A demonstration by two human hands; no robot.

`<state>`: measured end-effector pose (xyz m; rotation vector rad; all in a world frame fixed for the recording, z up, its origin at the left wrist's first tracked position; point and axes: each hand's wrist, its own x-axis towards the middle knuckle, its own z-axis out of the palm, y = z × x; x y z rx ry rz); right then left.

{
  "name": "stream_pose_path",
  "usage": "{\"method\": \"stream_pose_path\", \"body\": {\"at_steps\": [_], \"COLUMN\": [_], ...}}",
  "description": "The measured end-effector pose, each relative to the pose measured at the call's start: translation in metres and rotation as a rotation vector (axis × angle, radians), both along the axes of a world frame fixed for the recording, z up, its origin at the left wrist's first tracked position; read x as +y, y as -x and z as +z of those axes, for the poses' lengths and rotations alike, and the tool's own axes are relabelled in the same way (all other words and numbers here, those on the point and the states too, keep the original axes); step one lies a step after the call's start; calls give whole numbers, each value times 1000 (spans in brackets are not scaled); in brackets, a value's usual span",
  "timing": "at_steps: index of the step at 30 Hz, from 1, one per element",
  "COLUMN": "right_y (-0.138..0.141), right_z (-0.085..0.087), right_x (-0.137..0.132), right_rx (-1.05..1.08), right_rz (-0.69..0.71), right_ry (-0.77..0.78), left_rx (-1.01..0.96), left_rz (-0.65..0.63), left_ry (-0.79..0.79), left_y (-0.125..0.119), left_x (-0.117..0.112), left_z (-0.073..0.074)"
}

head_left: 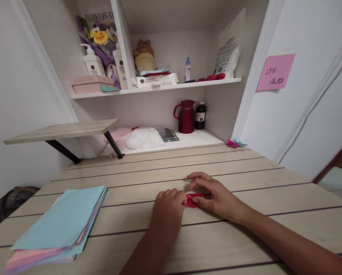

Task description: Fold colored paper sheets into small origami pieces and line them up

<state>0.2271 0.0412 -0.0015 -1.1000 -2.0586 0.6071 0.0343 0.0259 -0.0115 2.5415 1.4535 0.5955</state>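
A small piece of folded red paper [191,201] lies on the striped wooden table [130,214], between my two hands. My left hand [171,208] is closed at the paper's left end, its fingers curled over and pinching that edge. From the right, my right hand [213,194] reaches in with the thumb resting on the red paper. Its other fingers are apart and raised above the table beyond the paper. The left fingertips and part of the paper's left side are hidden.
A stack of coloured paper [64,217], light blue on top, lies at the left. Folded pink and blue paper pieces [236,143] sit at the back right corner. Behind are a raised wooden shelf [64,130], a plastic bag [144,138] and a red thermos jug [186,117].
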Motion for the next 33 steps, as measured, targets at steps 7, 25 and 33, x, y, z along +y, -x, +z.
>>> {"method": "stream_pose_path", "body": {"at_steps": [7,25,33], "right_y": [1,10,12], "right_z": [5,-5,-3], "right_x": [-3,10,4], "right_rx": [-40,-340,-288], "right_rz": [95,-21,-10], "right_ry": [39,-92,-44], "left_rx": [8,-21,-36], "left_rz": [-20,-47,18], "left_ry": [2,-3,53], "left_y": [0,-8,-5], "left_x": [0,-1,-5], "left_z": [0,-1,3]}}
